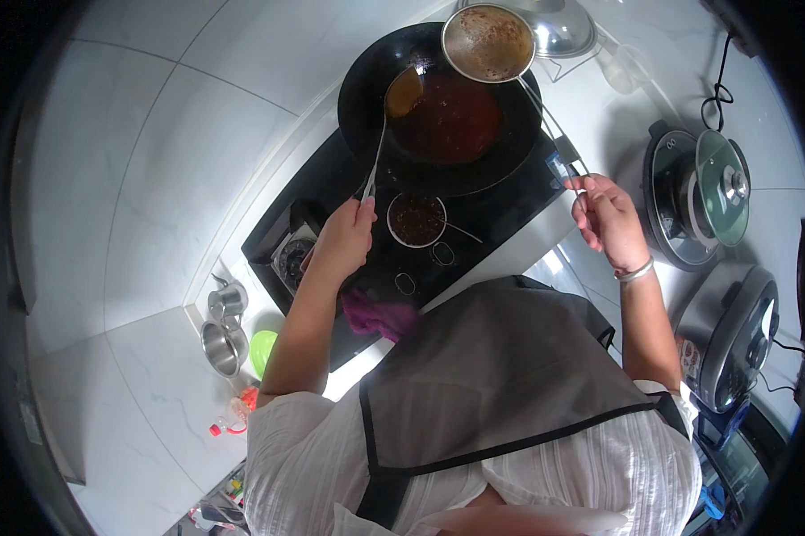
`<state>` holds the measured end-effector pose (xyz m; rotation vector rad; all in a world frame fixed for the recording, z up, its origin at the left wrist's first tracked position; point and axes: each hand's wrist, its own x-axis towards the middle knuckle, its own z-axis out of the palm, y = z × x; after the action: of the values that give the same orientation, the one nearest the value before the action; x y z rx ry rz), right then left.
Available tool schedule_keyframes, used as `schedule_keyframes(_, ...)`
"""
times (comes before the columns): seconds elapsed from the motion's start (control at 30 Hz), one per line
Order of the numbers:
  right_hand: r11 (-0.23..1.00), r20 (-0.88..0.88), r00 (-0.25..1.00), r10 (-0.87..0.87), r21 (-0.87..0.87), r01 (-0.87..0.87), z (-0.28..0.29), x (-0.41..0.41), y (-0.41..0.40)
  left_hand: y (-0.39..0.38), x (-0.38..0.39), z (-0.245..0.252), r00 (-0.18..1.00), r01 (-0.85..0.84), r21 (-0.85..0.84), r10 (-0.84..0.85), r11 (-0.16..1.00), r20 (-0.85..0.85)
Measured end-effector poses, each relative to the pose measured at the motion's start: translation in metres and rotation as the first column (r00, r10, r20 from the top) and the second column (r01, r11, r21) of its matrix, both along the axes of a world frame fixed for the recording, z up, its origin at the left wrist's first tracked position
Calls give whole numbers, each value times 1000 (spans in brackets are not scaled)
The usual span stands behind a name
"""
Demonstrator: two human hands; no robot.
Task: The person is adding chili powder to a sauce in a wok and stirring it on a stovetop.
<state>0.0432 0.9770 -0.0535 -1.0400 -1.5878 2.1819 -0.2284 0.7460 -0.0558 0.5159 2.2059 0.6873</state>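
Note:
A black wok (369, 144) on the cooktop contains dark reddish oil or broth (457, 124). My left hand (345, 234) grips the handle of a metal ladle (403, 94), whose bowl lies at the liquid's left side with amber liquid in it. With my right hand (605, 214) I hold the wire handle of a round fine-mesh strainer (488, 43), which is over the wok's upper right rim and has reddish-brown residue on its mesh. Just below the wok stands a white-rimmed bowl (417, 220) of dark, chunky contents, a thin utensil handle sticking out of it.
The black cooktop (375, 268) has a second burner (295, 256) at left and a purple cloth (375, 316) at its near edge. Steel pots (221, 348) and a green bowl (263, 352) stand left. Glass-lidded cookers (744, 342) line the right; a metal lid (566, 30) is behind the strainer.

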Motion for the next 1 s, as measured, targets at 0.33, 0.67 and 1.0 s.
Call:
schedule_keyframes(0.33,995,34,997,62,76,-65,-23,5,2,-11,-9,-5,890,-102,117,38,988,455)
schedule_keyframes(0.67,945,140,981,134,281,-170,-27,17,4,-14,-7,3,759,-201,102,89,974,645)
schedule_keyframes(1.0,934,239,918,315,96,-345,-16,27,7,-16,-19,20,839,-176,55,121,983,531)
